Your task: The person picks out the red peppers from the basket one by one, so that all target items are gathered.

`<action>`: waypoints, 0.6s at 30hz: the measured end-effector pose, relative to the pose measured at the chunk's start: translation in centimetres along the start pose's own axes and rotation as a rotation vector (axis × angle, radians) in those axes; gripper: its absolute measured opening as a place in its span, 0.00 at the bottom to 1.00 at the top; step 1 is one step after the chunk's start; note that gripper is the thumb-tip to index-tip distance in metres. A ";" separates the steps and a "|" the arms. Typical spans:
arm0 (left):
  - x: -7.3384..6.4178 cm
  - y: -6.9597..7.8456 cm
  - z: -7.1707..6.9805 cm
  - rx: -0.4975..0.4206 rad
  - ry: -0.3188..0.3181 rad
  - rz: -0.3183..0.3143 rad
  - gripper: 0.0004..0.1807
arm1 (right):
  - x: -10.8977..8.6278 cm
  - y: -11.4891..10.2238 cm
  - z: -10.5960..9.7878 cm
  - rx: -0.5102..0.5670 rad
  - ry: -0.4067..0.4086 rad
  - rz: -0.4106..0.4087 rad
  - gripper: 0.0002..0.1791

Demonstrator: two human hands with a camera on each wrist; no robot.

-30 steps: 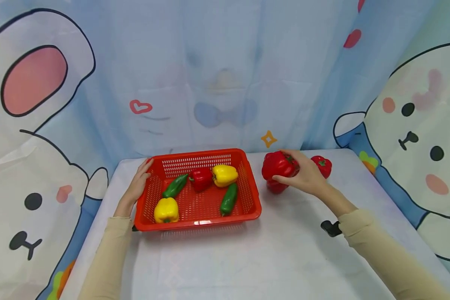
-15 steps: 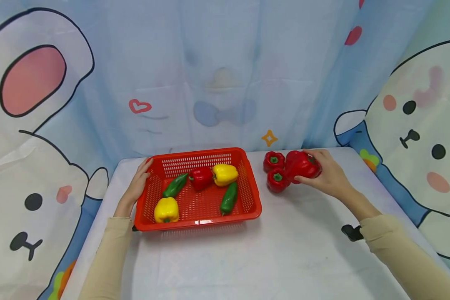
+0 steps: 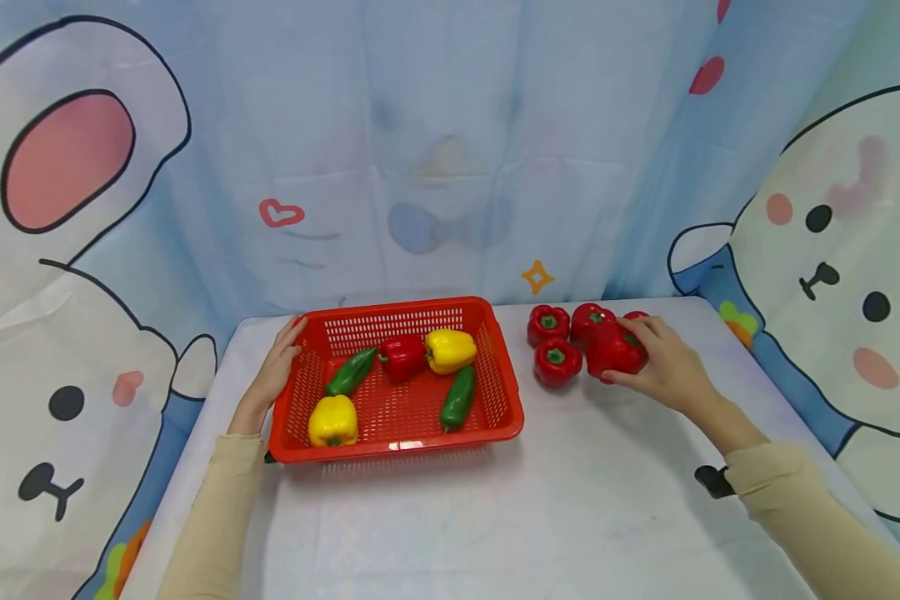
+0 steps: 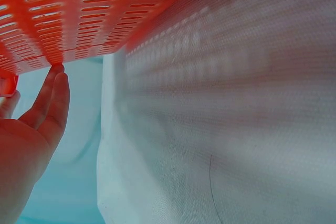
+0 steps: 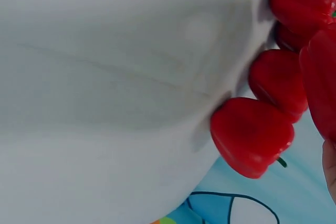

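Note:
In the head view, my right hand (image 3: 667,362) grips a red bell pepper (image 3: 615,348), with fingertips over its top and the thumb at its near side. Right beside it are other red bell peppers: one (image 3: 557,362) in front, one (image 3: 547,325) behind that, one (image 3: 588,318) touching or overlapped by the held one, and one (image 3: 635,315) mostly hidden behind the hand. The right wrist view shows the held pepper (image 5: 321,82) at its right edge. My left hand (image 3: 273,371) rests along the left side of a red plastic basket (image 3: 397,454); its extended fingers (image 4: 59,95) touch the basket's edge.
Inside the basket lie a red bell pepper (image 3: 402,357), two yellow bell peppers (image 3: 450,351) and two green peppers (image 3: 458,398). The white-covered table (image 3: 450,525) ends at a blue cartoon-print curtain (image 3: 450,167) behind and at the sides.
My right hand has carried its red bell pepper rightward, then slightly nearer, uncovering the red peppers at the left of the group. The left hand and basket stay in place.

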State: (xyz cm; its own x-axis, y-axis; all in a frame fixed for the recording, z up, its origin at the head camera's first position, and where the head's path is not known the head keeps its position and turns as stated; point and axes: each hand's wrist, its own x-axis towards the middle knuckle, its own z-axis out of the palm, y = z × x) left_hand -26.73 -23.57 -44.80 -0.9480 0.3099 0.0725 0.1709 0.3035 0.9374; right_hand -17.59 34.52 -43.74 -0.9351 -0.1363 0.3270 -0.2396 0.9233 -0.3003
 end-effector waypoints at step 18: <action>0.1 -0.1 0.1 -0.007 0.005 -0.003 0.29 | -0.6 1.0 3.2 -0.040 -0.045 -0.025 0.48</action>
State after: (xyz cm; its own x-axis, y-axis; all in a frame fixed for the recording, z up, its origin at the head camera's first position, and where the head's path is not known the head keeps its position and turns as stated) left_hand -26.86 -23.48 -44.92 -0.9499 0.3043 0.0717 0.1664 0.2978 0.9400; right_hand -18.12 34.44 -47.08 -0.9401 -0.1745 0.2929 -0.2530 0.9329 -0.2562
